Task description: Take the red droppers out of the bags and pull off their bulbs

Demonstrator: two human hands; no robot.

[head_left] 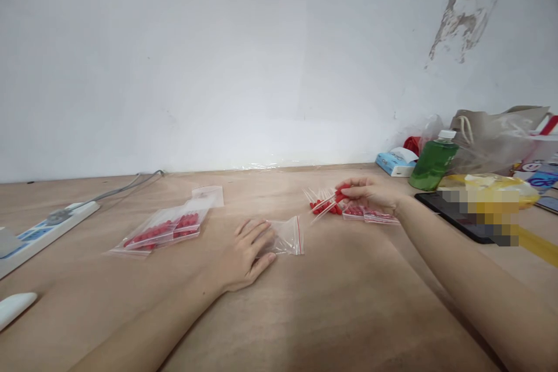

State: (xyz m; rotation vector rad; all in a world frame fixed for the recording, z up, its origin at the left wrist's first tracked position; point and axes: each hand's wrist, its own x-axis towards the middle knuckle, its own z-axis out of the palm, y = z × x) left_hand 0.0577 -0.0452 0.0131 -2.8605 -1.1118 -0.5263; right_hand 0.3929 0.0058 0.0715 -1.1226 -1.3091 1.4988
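My left hand (251,256) lies palm down with its fingers spread, resting on a clear zip-lock bag (286,237) that has a red line near its mouth. Pinched in my right hand (369,193) are a few thin pale sticks with red heads (342,190), their bare ends slanting down to the left. Just below is a loose pile of similar red-headed sticks (321,207) on the table. Beside that pile, partly under my right hand, lie zip-lock bags (379,216) with red heads inside. More filled zip-lock bags (168,229) overlap left of my left hand.
A white power strip (82,213) with a grey cable sits at the left, near a white object (16,307). At the right stand a tissue pack (396,161), a green bottle (435,160), a black flat device (453,218) and several bags. A wall rises behind the table.
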